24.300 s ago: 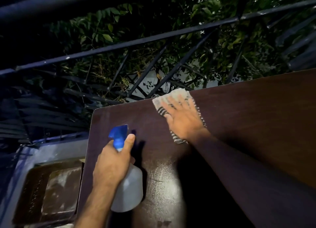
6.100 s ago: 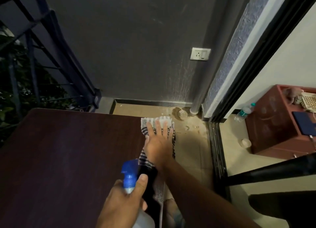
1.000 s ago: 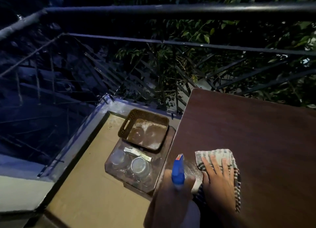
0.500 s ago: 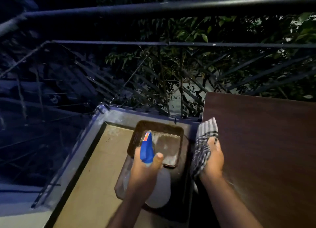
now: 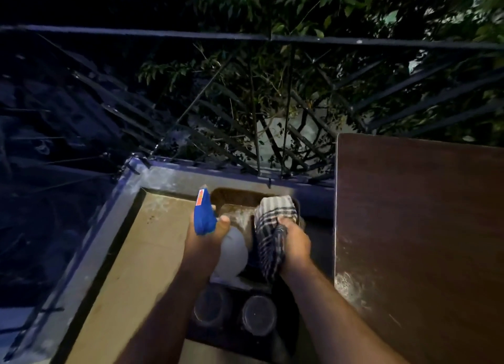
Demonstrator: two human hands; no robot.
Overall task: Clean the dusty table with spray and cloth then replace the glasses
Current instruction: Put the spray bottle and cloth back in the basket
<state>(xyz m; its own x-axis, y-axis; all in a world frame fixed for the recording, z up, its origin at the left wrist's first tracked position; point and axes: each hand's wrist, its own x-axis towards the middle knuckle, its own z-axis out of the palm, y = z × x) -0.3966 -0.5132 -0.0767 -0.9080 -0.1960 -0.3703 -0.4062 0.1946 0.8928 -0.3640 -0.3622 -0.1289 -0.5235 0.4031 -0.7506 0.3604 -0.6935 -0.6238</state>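
with left hand (image 5: 203,241) wrapped round spray bottle (image 5: 204,216) and right hand (image 5: 294,243) clutching cloth (image 5: 270,227), both low over floor-level glasses (image 5: 257,314) beside table (image 5: 420,227), risking knocked glass or dragged cloth.

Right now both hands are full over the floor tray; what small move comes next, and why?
Probably set the blue-nozzled spray bottle down on the floor. The left hand grips it, the right hand grips the checked cloth, and the two clear glasses below need a free hand to return to the brown table.
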